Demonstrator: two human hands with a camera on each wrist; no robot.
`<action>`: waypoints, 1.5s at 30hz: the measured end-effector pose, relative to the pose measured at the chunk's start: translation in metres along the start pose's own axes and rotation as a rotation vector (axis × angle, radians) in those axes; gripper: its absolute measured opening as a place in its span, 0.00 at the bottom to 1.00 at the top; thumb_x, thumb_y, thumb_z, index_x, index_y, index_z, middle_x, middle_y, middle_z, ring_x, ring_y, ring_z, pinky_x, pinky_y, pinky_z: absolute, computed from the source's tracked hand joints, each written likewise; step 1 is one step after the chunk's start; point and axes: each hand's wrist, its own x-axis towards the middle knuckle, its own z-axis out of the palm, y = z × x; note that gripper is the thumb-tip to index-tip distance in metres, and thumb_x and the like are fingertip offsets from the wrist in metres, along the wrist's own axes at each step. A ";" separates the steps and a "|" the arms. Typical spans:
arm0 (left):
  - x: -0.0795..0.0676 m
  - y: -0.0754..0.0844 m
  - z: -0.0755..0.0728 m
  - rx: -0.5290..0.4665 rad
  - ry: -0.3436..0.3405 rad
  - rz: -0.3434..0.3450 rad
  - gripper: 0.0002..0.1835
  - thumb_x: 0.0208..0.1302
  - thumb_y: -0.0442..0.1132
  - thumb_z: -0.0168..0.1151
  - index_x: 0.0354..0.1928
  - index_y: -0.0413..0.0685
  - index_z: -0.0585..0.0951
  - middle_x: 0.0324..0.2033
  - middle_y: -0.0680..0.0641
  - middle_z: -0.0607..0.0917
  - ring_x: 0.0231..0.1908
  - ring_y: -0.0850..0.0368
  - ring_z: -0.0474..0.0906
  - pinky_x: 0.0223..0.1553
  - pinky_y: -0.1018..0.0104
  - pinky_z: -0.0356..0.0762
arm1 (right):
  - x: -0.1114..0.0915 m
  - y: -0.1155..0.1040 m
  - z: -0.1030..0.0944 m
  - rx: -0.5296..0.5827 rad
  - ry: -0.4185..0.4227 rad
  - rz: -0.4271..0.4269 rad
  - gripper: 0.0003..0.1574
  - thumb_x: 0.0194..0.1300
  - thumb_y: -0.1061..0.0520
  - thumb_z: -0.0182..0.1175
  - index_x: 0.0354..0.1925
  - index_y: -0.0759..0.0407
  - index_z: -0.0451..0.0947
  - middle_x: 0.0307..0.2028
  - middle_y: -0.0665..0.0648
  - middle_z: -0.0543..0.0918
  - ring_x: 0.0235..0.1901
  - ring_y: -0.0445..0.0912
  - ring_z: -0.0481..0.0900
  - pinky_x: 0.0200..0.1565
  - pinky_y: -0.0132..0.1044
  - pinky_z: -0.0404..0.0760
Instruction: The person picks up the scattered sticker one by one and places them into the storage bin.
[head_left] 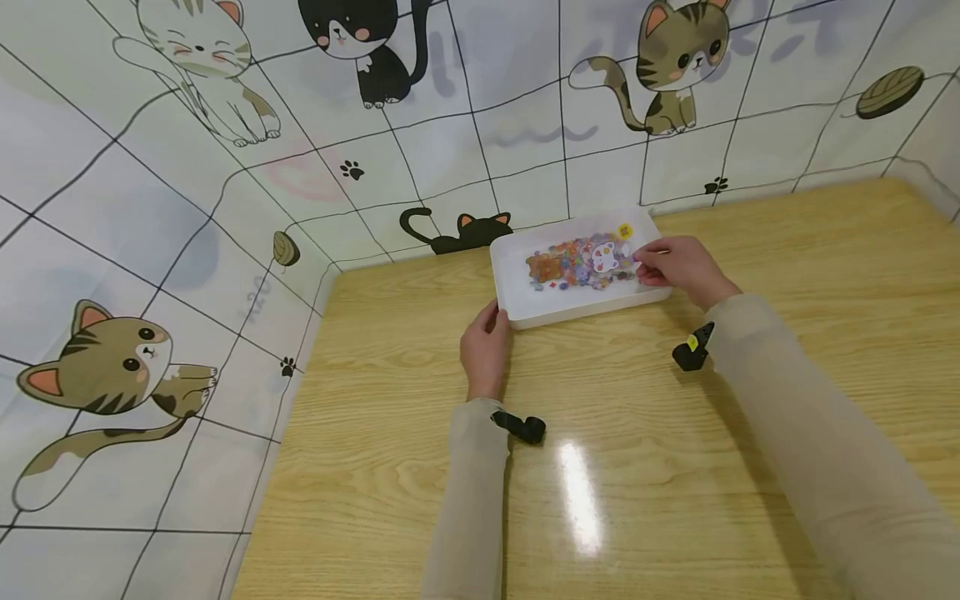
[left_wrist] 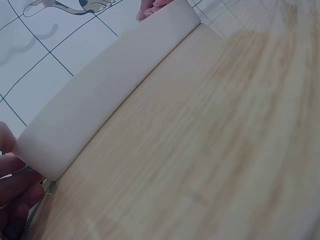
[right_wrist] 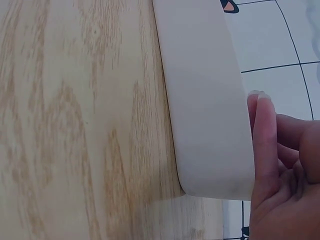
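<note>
A shallow white tray (head_left: 525,307) sits on the table, holding a spread of small colourful beads or charms (head_left: 581,268). Among them are a brown bear shape (head_left: 545,267) and a white cat-face piece (head_left: 604,257). My left hand (head_left: 484,346) grips the tray's near left corner, with the thumb at the rim and the fingers (left_wrist: 20,192) along its side. Over the tray's right end, my right hand (head_left: 686,268) reaches in with bent fingers, its fingertips at the edge of the pieces. In the right wrist view the tray wall hides the pieces, and I cannot tell what these fingertips pinch.
The wood-grain table (head_left: 615,392) stretches around the tray. Behind and to the left stand white walls (head_left: 517,158) with grid lines and cartoon cats, close to the tray's far side. A round yellow sticker (head_left: 626,232) shows at the tray's back right. Black cameras (head_left: 525,427) sit on both wrists.
</note>
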 end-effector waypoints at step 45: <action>0.003 0.001 0.001 0.016 0.002 -0.006 0.16 0.60 0.54 0.51 0.50 0.69 0.77 0.42 0.66 0.79 0.45 0.68 0.72 0.48 0.63 0.67 | 0.001 -0.007 0.006 -0.068 0.038 0.034 0.26 0.68 0.55 0.45 0.57 0.72 0.64 0.39 0.62 0.81 0.32 0.43 0.80 0.36 0.35 0.78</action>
